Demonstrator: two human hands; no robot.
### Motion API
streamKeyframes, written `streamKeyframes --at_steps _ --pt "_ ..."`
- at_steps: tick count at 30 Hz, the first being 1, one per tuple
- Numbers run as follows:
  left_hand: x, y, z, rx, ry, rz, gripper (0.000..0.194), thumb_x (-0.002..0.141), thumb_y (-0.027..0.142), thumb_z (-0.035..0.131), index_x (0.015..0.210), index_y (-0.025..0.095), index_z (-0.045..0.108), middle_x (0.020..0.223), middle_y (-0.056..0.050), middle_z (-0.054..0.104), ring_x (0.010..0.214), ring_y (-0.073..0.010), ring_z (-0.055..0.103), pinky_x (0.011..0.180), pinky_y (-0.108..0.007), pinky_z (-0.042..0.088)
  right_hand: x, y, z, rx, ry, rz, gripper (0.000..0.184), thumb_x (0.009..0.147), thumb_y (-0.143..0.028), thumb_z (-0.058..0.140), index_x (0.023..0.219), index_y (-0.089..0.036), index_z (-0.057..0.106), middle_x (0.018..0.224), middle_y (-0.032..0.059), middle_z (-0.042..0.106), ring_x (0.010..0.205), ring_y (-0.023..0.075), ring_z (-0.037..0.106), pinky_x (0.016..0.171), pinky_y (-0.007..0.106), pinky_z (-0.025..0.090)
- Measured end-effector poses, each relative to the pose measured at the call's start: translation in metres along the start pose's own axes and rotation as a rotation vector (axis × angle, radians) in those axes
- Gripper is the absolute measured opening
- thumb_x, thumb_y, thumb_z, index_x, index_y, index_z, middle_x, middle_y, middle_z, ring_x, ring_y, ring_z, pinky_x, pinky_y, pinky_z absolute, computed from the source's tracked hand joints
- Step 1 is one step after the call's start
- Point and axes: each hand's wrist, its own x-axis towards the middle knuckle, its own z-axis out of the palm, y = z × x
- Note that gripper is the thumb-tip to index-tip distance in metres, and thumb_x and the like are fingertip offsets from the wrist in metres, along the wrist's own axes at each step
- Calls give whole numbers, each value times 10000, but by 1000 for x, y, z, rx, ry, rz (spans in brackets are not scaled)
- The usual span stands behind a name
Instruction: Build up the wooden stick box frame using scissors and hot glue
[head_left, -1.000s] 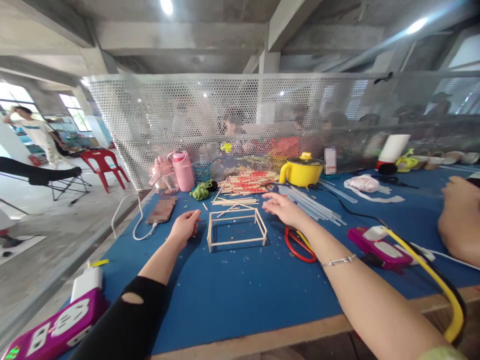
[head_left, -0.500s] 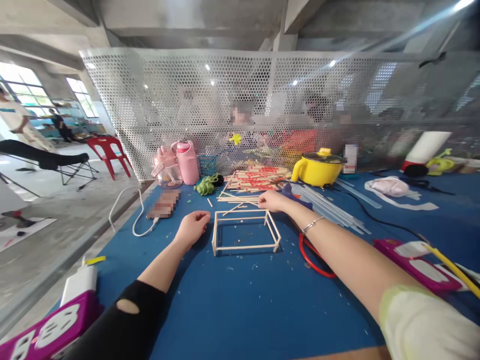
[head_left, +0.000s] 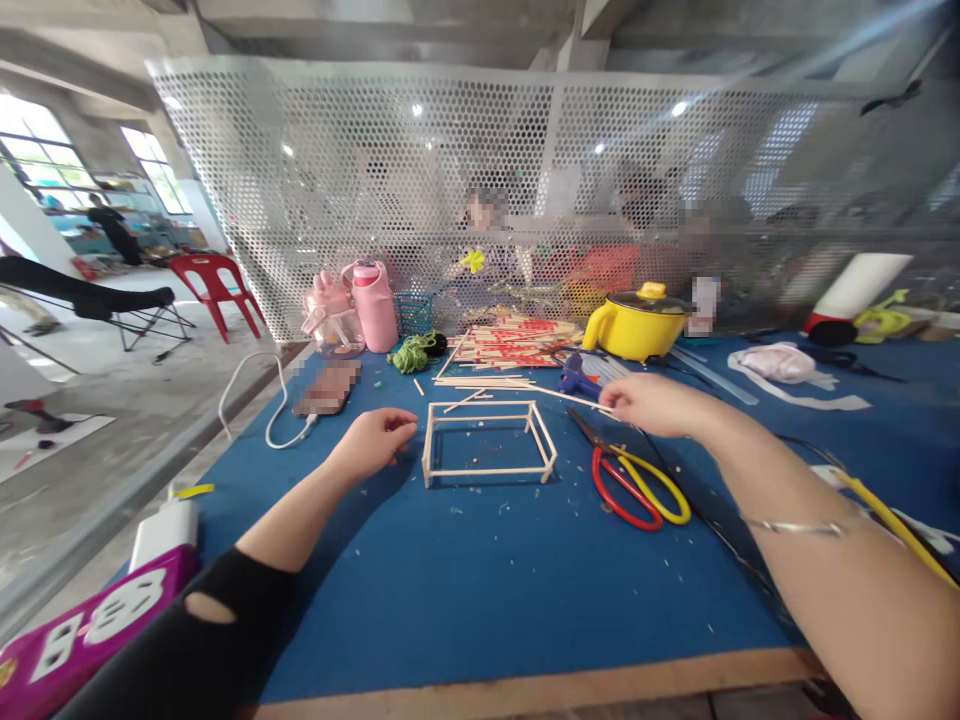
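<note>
Between the thumb and fingers of my right hand point(head_left: 649, 405) is one end of a thin wooden stick point(head_left: 566, 396); the stick slants left toward the other sticks. Loosely bent, with nothing visible in it, my left hand point(head_left: 375, 440) hovers just left of a rectangular frame made of wooden sticks point(head_left: 491, 472). That frame stands on short corner posts on the blue table. Scissors point(head_left: 626, 485) with one red and one yellow handle lie right of the frame, below my right hand. A pile of red-and-pale sticks point(head_left: 517, 342) lies behind it.
A blue glue gun point(head_left: 576, 378) and a yellow pot point(head_left: 641, 325) stand behind my right hand. Pink bottles point(head_left: 375, 310), green yarn point(head_left: 411, 355) and a charging phone point(head_left: 330, 387) are at the left. A perforated screen point(head_left: 337, 180) borders the back.
My right hand has moved right and nearer from the stick pile, drawing a stick with it. The scissors are now uncovered. My left hand has barely moved.
</note>
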Motion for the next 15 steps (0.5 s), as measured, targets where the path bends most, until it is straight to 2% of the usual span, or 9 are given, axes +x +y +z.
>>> streamKeyframes --at_steps 4,7,11,15 --pt "-11 -2 -6 10 -28 -71 376 613 418 696 867 141 692 629 -10 604 495 -105 488 402 -197 353 -31 22 -2 34 41 62 114 657 -197 571 699 -218 675 699 18 682 662 194 590 598 280 411" --pt "-16 -2 -2 6 -66 -111 358 629 448 678 803 135 689 641 -18 616 472 -90 470 392 -192 336 -40 29 2 104 19 75 144 661 -250 564 736 -213 682 714 29 681 655 192 581 603 280 424" --pt "-20 0 7 -15 -132 -124 359 653 493 650 720 141 679 616 -24 622 469 -94 476 391 -193 332 -51 43 4 174 -4 133 177 670 -287 553 763 -192 669 666 57 649 551 175 525 539 291 408" --pt "-24 2 12 -38 -168 -138 363 680 505 616 656 144 644 581 -21 597 462 -94 472 394 -192 340 -64 52 2 252 -59 120 162 667 -303 580 747 -207 683 692 63 656 602 186 538 570 292 416"
